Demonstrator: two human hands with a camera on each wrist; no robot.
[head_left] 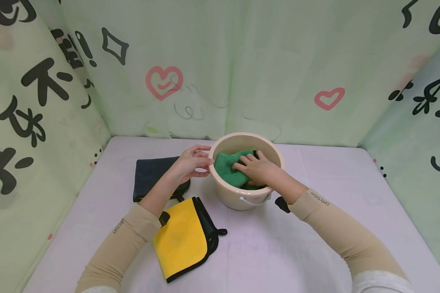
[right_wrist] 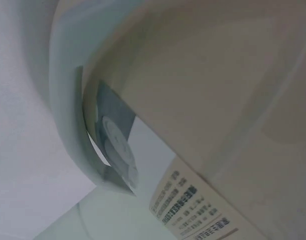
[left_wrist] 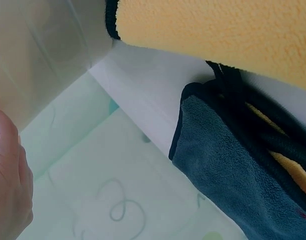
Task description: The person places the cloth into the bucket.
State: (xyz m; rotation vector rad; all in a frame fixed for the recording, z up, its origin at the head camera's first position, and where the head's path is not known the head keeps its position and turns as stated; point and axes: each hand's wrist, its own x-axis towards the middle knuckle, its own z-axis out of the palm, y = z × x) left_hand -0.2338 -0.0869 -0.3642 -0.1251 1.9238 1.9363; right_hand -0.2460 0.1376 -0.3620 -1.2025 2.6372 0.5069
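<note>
A cream bucket point(head_left: 225, 195) stands toward the back of the table. Inside it lies a green cloth point(head_left: 227, 165) with dark edging. My right hand point(head_left: 258, 169) reaches over the rim and rests on this cloth with fingers spread. At the bucket's left side, the fingertips of my left hand point(head_left: 192, 162) touch the rim from outside, and its fingers look relaxed. A folded yellow towel point(head_left: 183, 236) with black trim lies in front of the bucket. Behind my left forearm is a folded dark blue towel point(head_left: 152, 175), seen closer as blue plush point(left_wrist: 227, 165) in the left wrist view.
The table point(head_left: 278, 256) has a pale lilac cover. Light green curtains point(head_left: 271, 73) with drawings enclose it at the back and both sides. A pale handle point(head_left: 254, 202) hangs at the bucket's front, and a printed label point(right_wrist: 187, 200) shows on its outside in the right wrist view.
</note>
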